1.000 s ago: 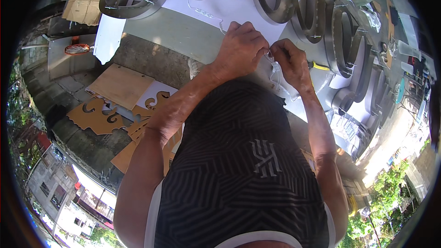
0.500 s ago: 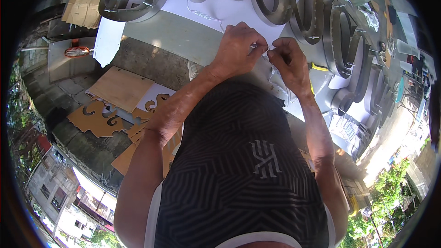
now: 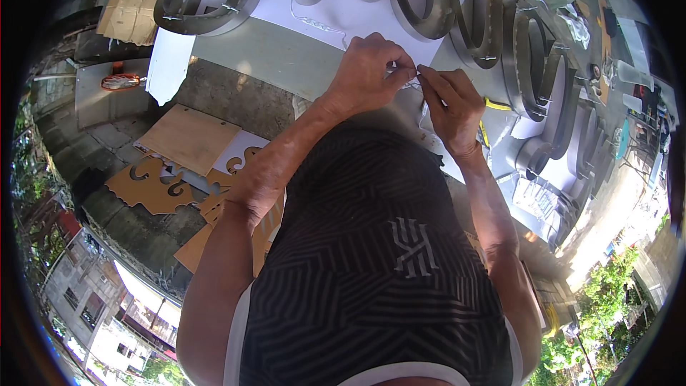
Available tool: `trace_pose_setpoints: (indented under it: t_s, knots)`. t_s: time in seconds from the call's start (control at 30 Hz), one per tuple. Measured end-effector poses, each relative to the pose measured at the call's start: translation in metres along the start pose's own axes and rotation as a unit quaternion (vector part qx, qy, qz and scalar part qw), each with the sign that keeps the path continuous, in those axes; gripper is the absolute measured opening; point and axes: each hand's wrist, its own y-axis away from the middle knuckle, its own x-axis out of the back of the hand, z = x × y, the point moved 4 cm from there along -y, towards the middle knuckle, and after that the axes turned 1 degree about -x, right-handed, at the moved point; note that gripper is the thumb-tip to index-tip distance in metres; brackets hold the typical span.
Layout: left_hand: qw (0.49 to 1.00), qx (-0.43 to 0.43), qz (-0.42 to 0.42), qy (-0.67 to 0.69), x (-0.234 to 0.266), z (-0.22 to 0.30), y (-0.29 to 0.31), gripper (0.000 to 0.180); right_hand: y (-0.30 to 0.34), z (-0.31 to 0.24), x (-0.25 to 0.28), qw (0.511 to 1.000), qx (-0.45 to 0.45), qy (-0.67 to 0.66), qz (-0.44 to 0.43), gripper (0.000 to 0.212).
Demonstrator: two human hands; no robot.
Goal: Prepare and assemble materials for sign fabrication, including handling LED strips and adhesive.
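Pinches white LED wiring, trailing across the grey table, in the closed left hand, and has part-straightened the curled right hand, hold indiscernible, suggesting a regrip.

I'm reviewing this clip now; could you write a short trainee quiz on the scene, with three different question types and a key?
1. Multiple choice: which of these lies nearest to the right hand?
A. The brown cut-out board
B. The yellow-handled tool
C. The plywood panel

2. True or false: the left hand and the right hand are close together.

3. Fill in the missing colour: the strand of wired modules ahead of the left hand lies mostly over a ____ sheet.

Key: 1. B; 2. True; 3. white
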Motion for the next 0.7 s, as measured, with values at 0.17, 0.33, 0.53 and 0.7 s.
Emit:
trace_pose_setpoints:
  t_s: [0.17, 0.33, 0.53, 0.7]
  knots:
    - [0.999, -0.018, -0.016, -0.024, 0.0, -0.002, -0.001, 0.01, -0.001, -0.001, -0.001, 0.999, 0.013, 0.023, -0.018, 0.027]
    - [0.988, -0.088, -0.009, -0.126, -0.002, 0.007, 0.003, 0.009, -0.004, 0.011, -0.003, 0.996, -0.055, -0.029, -0.071, 0.019]
    - [0.979, -0.149, -0.018, -0.14, -0.004, 0.012, 0.001, 0.012, 0.001, 0.039, -0.007, 0.846, -0.366, -0.314, -0.226, 0.015]
    - [0.994, -0.086, -0.042, -0.058, -0.001, 0.001, 0.0, 0.01, 0.001, 0.031, -0.004, 0.905, -0.283, -0.247, -0.199, 0.015]
